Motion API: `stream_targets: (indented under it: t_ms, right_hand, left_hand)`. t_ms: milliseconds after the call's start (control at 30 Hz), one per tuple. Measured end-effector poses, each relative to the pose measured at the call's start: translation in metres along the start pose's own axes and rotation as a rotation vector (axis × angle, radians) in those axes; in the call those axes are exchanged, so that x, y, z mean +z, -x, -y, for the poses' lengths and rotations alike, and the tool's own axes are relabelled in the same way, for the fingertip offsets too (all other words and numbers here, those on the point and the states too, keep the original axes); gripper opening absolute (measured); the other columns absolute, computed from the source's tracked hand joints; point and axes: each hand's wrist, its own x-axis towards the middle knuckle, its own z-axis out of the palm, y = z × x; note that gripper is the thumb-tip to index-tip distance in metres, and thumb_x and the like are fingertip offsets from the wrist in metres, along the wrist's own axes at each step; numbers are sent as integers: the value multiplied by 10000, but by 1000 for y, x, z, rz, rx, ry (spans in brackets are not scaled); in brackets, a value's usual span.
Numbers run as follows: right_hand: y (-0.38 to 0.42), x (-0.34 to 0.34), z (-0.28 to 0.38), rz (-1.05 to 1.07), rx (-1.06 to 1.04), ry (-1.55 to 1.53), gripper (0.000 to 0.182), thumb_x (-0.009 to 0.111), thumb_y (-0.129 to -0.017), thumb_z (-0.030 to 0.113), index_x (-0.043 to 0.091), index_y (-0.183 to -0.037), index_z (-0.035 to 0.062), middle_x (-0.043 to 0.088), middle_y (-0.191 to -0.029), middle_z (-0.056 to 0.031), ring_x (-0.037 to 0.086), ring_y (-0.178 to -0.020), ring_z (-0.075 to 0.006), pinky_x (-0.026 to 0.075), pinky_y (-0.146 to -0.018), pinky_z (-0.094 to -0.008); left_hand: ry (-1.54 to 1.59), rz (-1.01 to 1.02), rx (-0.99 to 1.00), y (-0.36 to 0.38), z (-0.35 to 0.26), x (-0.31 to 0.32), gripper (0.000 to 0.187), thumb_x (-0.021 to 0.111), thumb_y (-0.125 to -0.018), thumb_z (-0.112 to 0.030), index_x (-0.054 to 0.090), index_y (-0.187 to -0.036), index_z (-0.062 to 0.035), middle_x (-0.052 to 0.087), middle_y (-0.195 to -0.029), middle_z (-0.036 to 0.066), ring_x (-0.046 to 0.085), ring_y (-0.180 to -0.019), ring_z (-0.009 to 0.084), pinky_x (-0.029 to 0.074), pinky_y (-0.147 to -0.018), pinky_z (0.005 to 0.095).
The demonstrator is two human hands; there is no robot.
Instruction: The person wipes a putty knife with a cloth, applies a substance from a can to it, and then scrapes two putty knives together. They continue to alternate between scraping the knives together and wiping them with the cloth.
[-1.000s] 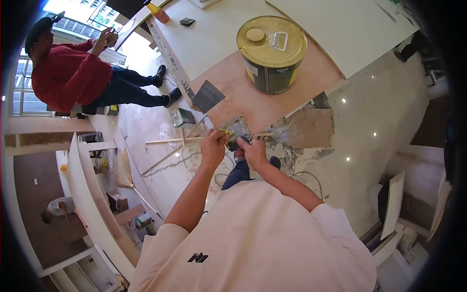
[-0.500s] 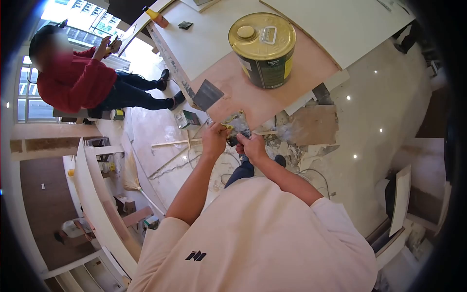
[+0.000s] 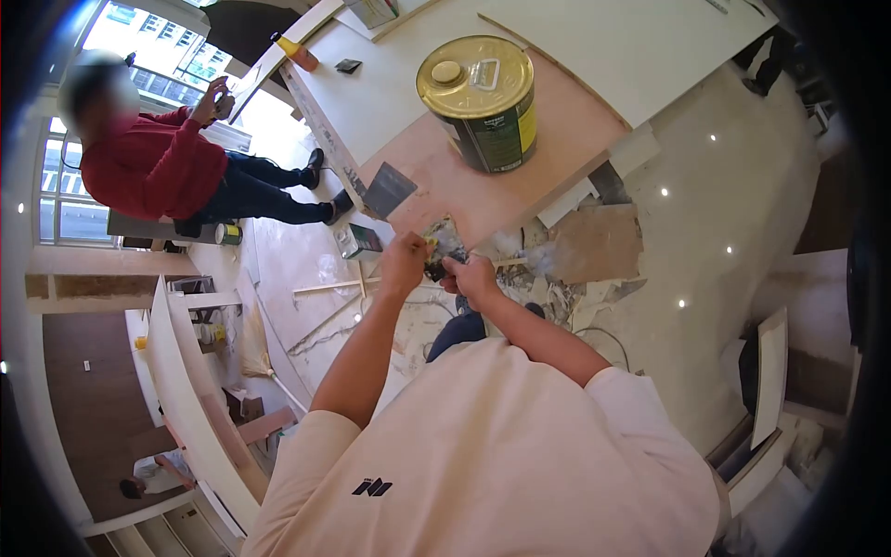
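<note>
My left hand is closed on the left side of a small crumpled, dark and greyish piece with a bit of yellow at its edge. My right hand pinches the lower right part of the same piece. Both hands are close together, just off the near corner of the work table. On that table, a dark flat square plate lies near the corner. A large metal can with a gold lid stands upright behind it. What exactly the crumpled piece is, I cannot tell.
A person in red stands at the left, holding something small. Another person is at the lower left. A bottle lies on the table. Boards, a metal tin, a broom and debris are on the floor.
The view has shifted slightly, so the can appears further left. My hands stay on the crumpled piece, which looks turned a little. The person at the lower left has moved slightly.
</note>
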Motion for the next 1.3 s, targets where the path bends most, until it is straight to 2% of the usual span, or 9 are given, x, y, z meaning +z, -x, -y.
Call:
stream_targets:
  t_ms: [200,300,533,567,700,800,1033,1133,1300]
  right_hand:
    - [-5,1,5,-18,9,54,237,672,-879,129,555,-892,-77,647,-702,-160,642,-536,-219,560,-500,-330]
    - [-1,5,-5,-8,15,5,243,668,-882,130,553,-892,-83,646,-699,-162,643,-536,-218,562,-499,-326]
    - [0,-1,-5,-23,-41,84,237,656,-877,121,599,-866,-109,640,-656,-137,619,-480,-189,510,-425,-310]
    - [0,-1,-4,-32,-44,85,237,654,-875,119,598,-866,-112,640,-654,-135,618,-479,-190,507,-424,-308]
    - [-10,-6,-6,48,-49,180,261,668,-882,132,555,-947,-95,633,-732,-130,635,-544,-187,562,-488,-304]
    - [-2,-3,1,9,40,85,256,679,-875,140,571,-948,-81,630,-734,-123,632,-540,-180,565,-498,-302]
    - [0,-4,7,29,5,24,244,681,-876,146,583,-916,-74,621,-704,-122,614,-518,-182,564,-499,-316]
    - [-3,-6,0,50,9,15,232,678,-873,134,585,-887,-79,624,-682,-129,609,-505,-182,546,-474,-315]
    - [-5,-5,-3,29,-19,-36,206,674,-858,105,598,-819,-82,628,-632,-144,602,-474,-184,494,-423,-310]
  left_hand:
    - [-120,-5,-75,-27,-6,18,181,712,-785,-162,610,-754,-16,654,-835,213,633,-830,395,488,-737,454]
    - [-171,-108,-2,-35,-3,26,188,726,-776,-174,625,-779,-16,654,-827,209,631,-823,394,490,-727,452]
    - [130,-7,-23,-16,14,1,210,767,-755,-178,668,-868,-31,679,-829,182,665,-783,331,504,-706,400]
    - [60,64,-2,-2,7,0,198,763,-755,-171,656,-828,-21,673,-814,196,659,-781,354,502,-702,420]
    - [-81,-46,7,-23,8,27,206,756,-760,-175,632,-764,-11,657,-802,220,643,-813,400,497,-711,444]
    - [-68,-26,-89,-40,-2,27,204,754,-766,-185,640,-777,-17,662,-810,215,646,-818,398,498,-710,444]
    - [153,-42,-69,-40,-2,13,220,768,-765,-203,677,-861,-27,680,-843,180,649,-758,321,499,-720,392]
    - [-15,75,22,-7,-4,15,211,763,-767,-198,684,-877,-35,683,-859,172,653,-749,321,500,-695,404]
    - [-81,23,-92,-43,-19,32,195,700,-818,-206,649,-804,-19,658,-858,220,643,-853,396,493,-732,443]
